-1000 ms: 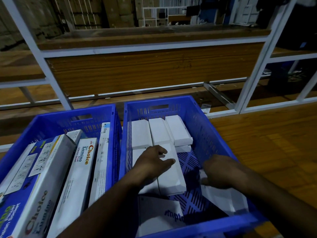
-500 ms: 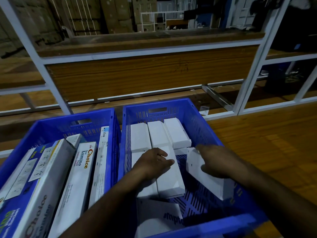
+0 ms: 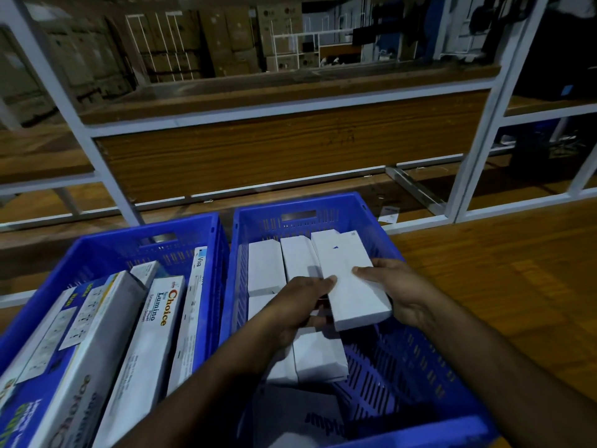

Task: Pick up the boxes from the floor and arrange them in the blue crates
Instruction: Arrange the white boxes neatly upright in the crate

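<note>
Two blue crates stand side by side on the wooden floor. Over the right crate (image 3: 429, 376) a long white box (image 3: 350, 279) is held above the others. My right hand (image 3: 403, 292) grips its right edge, thumb on top. My left hand (image 3: 300, 305) touches its left edge with the fingertips. Several white boxes (image 3: 266, 273) lie flat in rows on that crate's bottom. The left crate (image 3: 106, 250) is packed with long printed "Choice" boxes (image 3: 151, 344) standing on edge.
A white metal rack (image 3: 290, 124) with wooden shelves stands just behind the crates. Bare wooden floor (image 3: 500, 270) stretches to the right. A small white card (image 3: 389, 214) lies by the rack's foot. Stacked cartons fill the far background.
My right hand has lifted the white box from the crate's right side and brought it up toward the middle. My left hand left the lying boxes and rose to meet its left edge.
</note>
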The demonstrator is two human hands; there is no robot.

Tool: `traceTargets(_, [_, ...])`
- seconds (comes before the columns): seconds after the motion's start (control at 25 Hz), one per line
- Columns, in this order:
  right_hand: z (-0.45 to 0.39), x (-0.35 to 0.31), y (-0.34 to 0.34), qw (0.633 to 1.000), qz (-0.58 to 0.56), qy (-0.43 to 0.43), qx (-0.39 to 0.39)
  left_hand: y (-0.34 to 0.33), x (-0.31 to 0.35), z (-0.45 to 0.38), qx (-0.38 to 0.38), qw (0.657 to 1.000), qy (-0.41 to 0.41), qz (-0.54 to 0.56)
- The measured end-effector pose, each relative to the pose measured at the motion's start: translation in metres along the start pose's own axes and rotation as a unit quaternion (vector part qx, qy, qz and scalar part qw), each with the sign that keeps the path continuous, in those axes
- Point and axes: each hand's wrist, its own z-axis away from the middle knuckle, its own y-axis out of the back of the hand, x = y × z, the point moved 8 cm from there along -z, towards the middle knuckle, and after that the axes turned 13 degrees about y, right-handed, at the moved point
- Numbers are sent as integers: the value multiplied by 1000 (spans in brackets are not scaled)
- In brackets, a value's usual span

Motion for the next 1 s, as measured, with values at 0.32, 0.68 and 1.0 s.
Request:
traceTargets(0.32, [5,-21,-11,967,164,187,-61,17,0,-8,50,997,61,26])
traceTargets(0.68, [16,-39,-12,876,320,359,-43,8,18,3,-88,985,-13,147])
traceTargets(1.0, [10,-14,0,991,47,126,-6,15,25,-3,-12,995,-79,66])
